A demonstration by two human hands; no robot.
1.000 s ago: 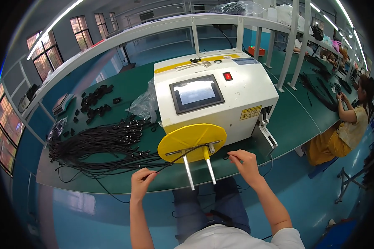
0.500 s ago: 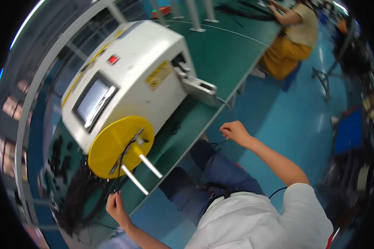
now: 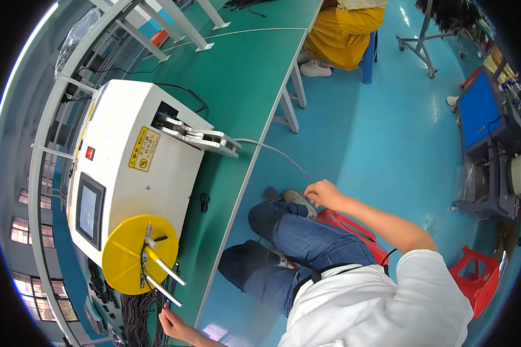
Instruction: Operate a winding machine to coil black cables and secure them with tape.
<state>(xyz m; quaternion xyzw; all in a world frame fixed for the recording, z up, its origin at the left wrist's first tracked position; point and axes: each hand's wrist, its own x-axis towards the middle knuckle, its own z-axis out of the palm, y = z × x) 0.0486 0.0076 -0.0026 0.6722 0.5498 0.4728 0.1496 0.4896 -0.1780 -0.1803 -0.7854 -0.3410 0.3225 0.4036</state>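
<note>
Currently, blk cable runs across the yellow disc at near left, pinched btwn thumb & fingertips of L hand, just beside the disc's metal rods. R hand is right of the green table: fingers curled, tips pressed together; can't tell if they grip the grey cord reaching them from the bracket on the white machine. Bundled cables lie near left. Co-worker in yellow, seated far; red stool near right.
</note>
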